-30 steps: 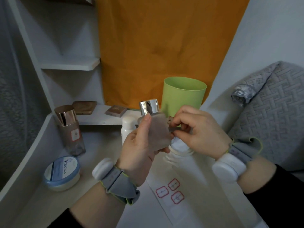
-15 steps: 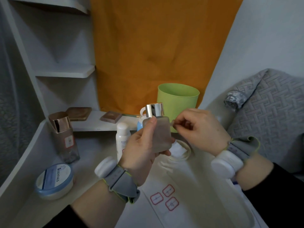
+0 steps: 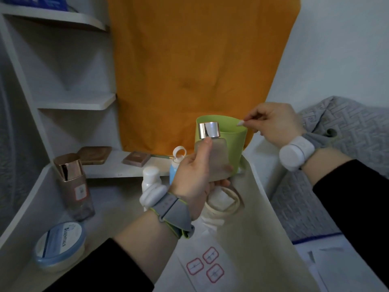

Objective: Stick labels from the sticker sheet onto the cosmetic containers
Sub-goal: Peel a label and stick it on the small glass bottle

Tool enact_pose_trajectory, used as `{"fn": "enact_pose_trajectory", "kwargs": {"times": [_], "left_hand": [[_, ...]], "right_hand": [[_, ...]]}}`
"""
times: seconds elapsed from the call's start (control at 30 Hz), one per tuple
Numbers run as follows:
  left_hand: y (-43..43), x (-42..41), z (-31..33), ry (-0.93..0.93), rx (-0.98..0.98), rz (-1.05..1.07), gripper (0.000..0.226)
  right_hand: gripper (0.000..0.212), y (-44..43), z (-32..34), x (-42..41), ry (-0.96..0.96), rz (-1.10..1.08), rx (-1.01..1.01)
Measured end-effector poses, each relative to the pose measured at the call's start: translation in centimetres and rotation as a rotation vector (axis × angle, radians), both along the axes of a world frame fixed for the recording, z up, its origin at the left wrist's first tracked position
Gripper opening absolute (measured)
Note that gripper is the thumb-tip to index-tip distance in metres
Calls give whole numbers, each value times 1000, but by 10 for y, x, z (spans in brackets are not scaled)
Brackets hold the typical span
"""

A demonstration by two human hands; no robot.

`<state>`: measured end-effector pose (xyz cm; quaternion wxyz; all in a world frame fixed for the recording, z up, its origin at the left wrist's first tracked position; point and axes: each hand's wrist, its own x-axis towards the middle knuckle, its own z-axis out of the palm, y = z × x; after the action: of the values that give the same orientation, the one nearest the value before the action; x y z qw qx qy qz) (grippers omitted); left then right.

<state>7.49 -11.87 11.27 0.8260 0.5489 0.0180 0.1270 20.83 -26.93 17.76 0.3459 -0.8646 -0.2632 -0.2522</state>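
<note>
My left hand [image 3: 193, 178] grips a frosted glass bottle [image 3: 212, 157] with a shiny metal cap, held upright in front of the green cup [image 3: 233, 142]. My right hand [image 3: 271, 123] is raised over the cup's rim and pinches a small pale scrap [image 3: 240, 122] between thumb and fingertip. The sticker sheet [image 3: 205, 264] lies near the bottom centre with three red-framed labels on it. A tall bottle with a rose-gold cap [image 3: 73, 186] stands at the left and carries a label.
A round blue-lidded jar [image 3: 60, 245] sits at the lower left. A white bottle [image 3: 150, 178] and a blue bottle [image 3: 174, 165] stand behind my left wrist. Two compacts [image 3: 94, 154] lie on the shelf. A grey quilted blanket [image 3: 336, 165] lies at the right.
My right hand has moved away from the frosted bottle, up and to the right over the green cup, with a small scrap pinched. The left hand still holds the bottle.
</note>
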Motion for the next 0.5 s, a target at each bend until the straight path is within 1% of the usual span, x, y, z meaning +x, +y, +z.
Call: {"fn": "enact_pose_trajectory", "kwargs": {"times": [0.07,0.17,0.27,0.4,0.5], "left_hand": [[-2,4,0,10,-12,1,38],[-4,8,0,15,-17,-18,38],[-4,13,2,12,-15,-24,39],[-4,19,3,20,-20,-8,42],[-3,22,1,16,-32,-1,43]], "right_hand": [[12,0,-1,5,3,13,-70],[9,-2,4,10,132,38,-80],[6,-2,9,9,311,90,-40],[4,1,10,10,501,199,70],[6,3,11,13,581,229,116]]}}
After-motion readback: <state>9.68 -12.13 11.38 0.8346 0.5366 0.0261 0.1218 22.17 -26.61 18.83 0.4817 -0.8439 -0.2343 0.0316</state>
